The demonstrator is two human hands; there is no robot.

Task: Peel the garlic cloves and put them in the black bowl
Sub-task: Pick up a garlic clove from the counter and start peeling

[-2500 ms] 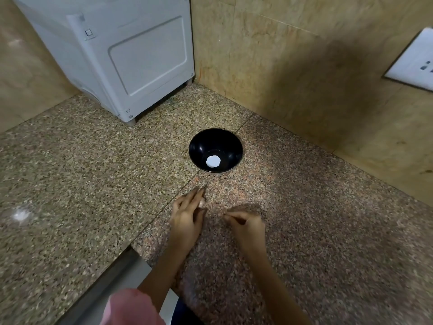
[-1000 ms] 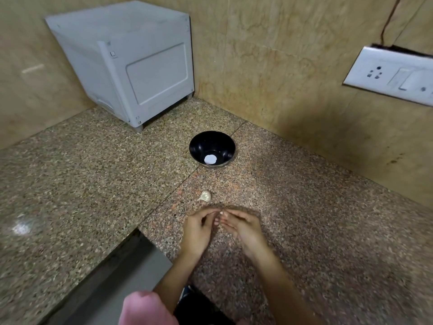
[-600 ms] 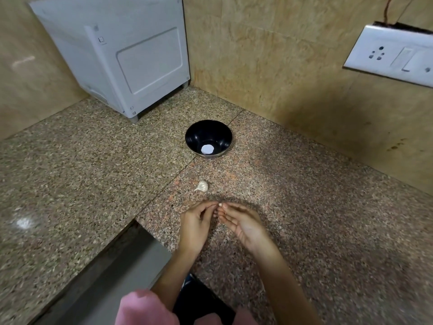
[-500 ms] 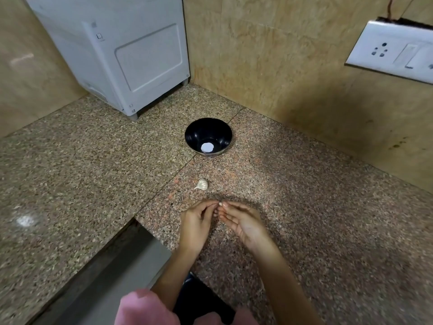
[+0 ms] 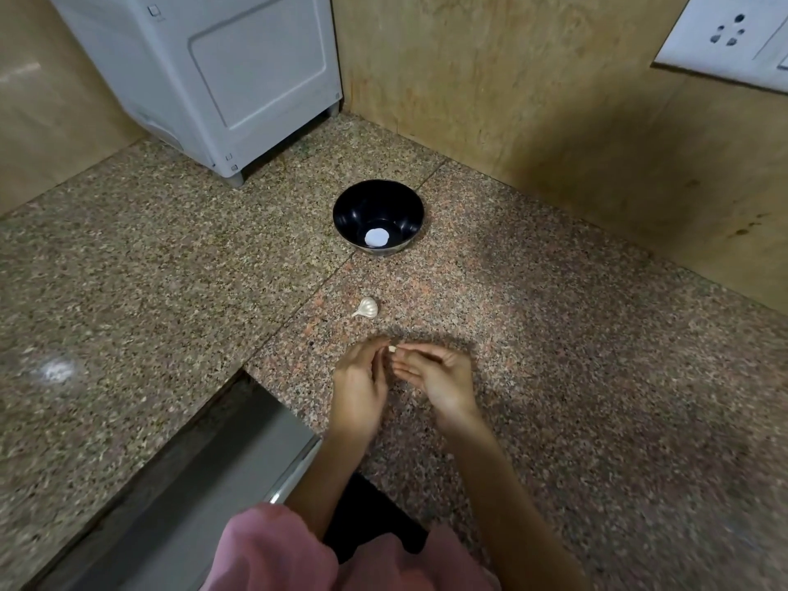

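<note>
Lower centre: left hand (image 5: 360,386) and right hand (image 5: 443,377) were fingertip to fingertip, both grips pinching a small pale garlic clove (image 5: 391,348), probably to work its skin. Round black bowl (image 5: 356,211) stood above. White papery garlic piece (image 5: 366,308) lay between, on speckled granite table (image 5: 554,334).

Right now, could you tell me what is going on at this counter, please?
A person is working on a small garlic clove, pinched between the fingertips of the left hand and right hand above the granite counter. A garlic head lies on the counter between the hands and the black bowl. The bowl shows only a round white patch at its bottom.
</note>
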